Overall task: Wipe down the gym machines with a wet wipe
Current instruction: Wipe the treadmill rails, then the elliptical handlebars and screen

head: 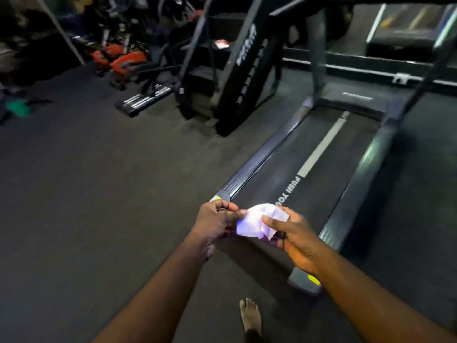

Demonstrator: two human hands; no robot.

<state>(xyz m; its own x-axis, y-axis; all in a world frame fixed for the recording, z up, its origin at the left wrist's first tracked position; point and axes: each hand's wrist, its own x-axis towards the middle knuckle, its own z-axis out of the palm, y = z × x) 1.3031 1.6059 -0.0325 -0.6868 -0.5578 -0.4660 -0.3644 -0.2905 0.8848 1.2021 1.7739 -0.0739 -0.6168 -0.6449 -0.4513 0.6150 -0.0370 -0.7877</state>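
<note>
**Both hands on the wipe, behind the treadmill**

A bare foot [250, 315] stands on the dark floor [86, 194]. Above it, both hands hold a crumpled white wipe [258, 220] in the air: the left hand [215, 221] pinches its left edge with curled fingers, and the right hand [294, 233] grips the other side, thumb on top. Just beyond lies the treadmill [309, 164], its belt running away. Farther left stand a tall black machine [244, 70] and blurred orange gear [123, 60].

The left hand [214, 222] and right hand [295, 240] are bare, as are both forearms [158, 288]; one bare foot [250, 316] shows near the treadmill [284, 174].
</note>
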